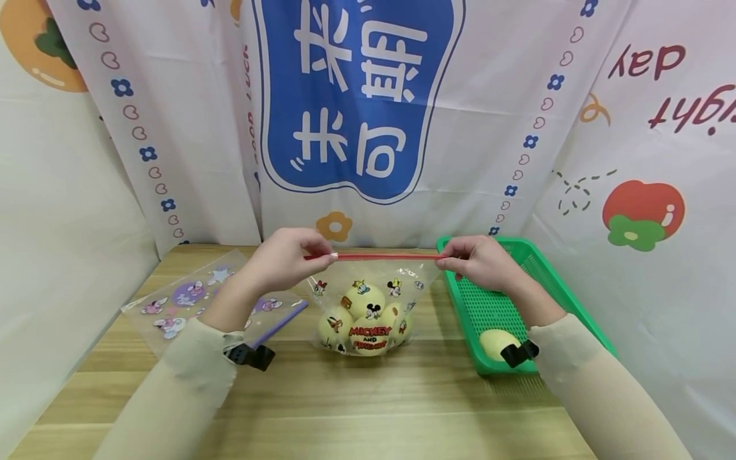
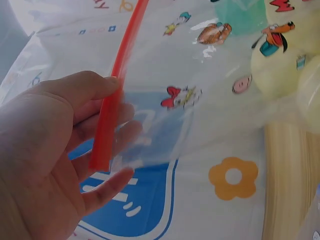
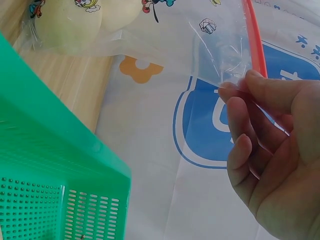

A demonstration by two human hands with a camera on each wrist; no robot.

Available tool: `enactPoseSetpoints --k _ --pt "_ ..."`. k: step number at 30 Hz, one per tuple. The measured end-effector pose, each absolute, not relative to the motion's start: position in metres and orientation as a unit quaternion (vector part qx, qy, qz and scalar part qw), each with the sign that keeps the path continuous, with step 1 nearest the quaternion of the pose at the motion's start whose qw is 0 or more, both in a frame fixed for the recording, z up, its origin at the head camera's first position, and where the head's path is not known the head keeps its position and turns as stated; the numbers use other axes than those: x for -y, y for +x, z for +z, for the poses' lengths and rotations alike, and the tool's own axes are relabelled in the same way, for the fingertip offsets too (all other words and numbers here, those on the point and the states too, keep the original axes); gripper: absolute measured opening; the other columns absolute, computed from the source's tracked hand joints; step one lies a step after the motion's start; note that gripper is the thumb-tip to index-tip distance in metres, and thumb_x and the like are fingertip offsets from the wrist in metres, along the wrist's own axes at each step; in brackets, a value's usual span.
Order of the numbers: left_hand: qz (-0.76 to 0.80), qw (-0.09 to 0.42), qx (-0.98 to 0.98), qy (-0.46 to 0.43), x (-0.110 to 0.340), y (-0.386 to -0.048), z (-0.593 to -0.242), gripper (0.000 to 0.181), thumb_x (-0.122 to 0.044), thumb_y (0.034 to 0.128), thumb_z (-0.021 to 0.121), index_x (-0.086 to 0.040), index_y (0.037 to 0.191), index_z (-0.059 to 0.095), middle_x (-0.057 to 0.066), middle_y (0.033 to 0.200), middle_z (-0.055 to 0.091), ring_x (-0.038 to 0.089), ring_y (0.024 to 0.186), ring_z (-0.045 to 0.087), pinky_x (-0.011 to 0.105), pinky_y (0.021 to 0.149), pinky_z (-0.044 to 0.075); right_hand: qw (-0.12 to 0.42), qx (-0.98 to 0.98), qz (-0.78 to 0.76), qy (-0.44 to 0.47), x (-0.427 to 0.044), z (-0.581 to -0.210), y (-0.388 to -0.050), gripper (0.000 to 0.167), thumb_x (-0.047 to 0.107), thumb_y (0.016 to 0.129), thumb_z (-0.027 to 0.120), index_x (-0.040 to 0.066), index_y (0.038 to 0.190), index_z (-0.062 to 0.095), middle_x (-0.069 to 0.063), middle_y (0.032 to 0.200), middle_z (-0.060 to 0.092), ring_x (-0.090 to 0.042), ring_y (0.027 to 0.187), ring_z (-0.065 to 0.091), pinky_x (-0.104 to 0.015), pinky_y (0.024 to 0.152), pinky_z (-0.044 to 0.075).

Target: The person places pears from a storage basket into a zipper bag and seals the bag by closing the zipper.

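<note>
From above, the head camera looks forward and down; both wrist views, close and apparently tilted, share the bag (image 1: 370, 312).

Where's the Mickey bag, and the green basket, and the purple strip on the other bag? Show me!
Mickey bag (image 1: 372, 312): head view, on the Mickey face on its front.
Green basket (image 1: 489, 311): head view, on its bare mesh floor.
Purple strip (image 1: 280, 324): head view, about halfway along it.

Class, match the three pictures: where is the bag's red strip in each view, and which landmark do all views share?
Head: red strip runs level, just below the picture's centre.
Left wrist: red strip slants down from the top edge, left of centre.
Right wrist: red strip is at upper right.
Shared landmark: the printed orange flower.
</note>
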State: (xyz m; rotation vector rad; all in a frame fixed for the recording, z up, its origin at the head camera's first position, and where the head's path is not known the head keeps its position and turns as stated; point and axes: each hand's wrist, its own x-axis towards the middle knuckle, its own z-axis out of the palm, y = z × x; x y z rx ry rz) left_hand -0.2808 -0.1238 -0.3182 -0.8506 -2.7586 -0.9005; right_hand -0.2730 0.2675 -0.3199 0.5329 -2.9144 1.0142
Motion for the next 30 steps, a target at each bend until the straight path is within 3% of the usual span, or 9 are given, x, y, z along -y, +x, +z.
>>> enactPoseSetpoints --k 3,11,22,30 --pt "-0.308 0.064 0.908 -0.276 0.133 -0.28 -0.321 0.011 -0.025 0.1046 0.077 -0.016 0.104 0.083 0.0 0.1 0.08 0.019 0.095 0.073 0.047 0.092 0.065 0.004 0.931 0.325 0.168 -0.268 -0.32 -0.273 0.015 0.026 0.106 0.076 0.015 0.098 0.081 -0.012 0.082 0.072 -0.024 0.071 0.064 -0.032 0.062 0.052" --pt "-0.333 0.073 0.905 -0.255 0.15 -0.278 -0.324 0.01 -0.023 0.1039 0.078 -0.015 0.102 0.083 0.002 0.101 0.079 0.019 0.091 0.07 0.036 0.082 0.061 0.004 0.93 0.325 0.169 -0.267 -0.32 -0.275 0.014 0.025 0.105 0.076 0.014 0.098 0.08 -0.003 0.077 0.07 -0.023 0.07 0.064 -0.032 0.062 0.052" --pt "-0.344 0.073 0.904 -0.241 0.168 -0.279 -0.327 0.01 -0.021 0.1047 0.077 -0.014 0.104 0.083 0.004 0.103 0.08 0.02 0.092 0.072 0.033 0.082 0.061 0.004 0.929 0.328 0.17 -0.268 -0.321 -0.276 0.013 0.026 0.107 0.075 0.018 0.097 0.08 -0.012 0.081 0.073 -0.023 0.07 0.064 -0.032 0.062 0.053" --pt "-0.359 0.063 0.902 -0.232 0.175 -0.278 -0.331 0.012 -0.022 0.1056 0.076 -0.013 0.107 0.082 0.004 0.103 0.079 0.02 0.092 0.071 0.029 0.081 0.061 0.001 0.928 0.332 0.169 -0.267 -0.322 -0.277 0.013 0.027 0.107 0.074 0.018 0.099 0.079 -0.001 0.078 0.07 -0.023 0.071 0.065 -0.032 0.063 0.054"
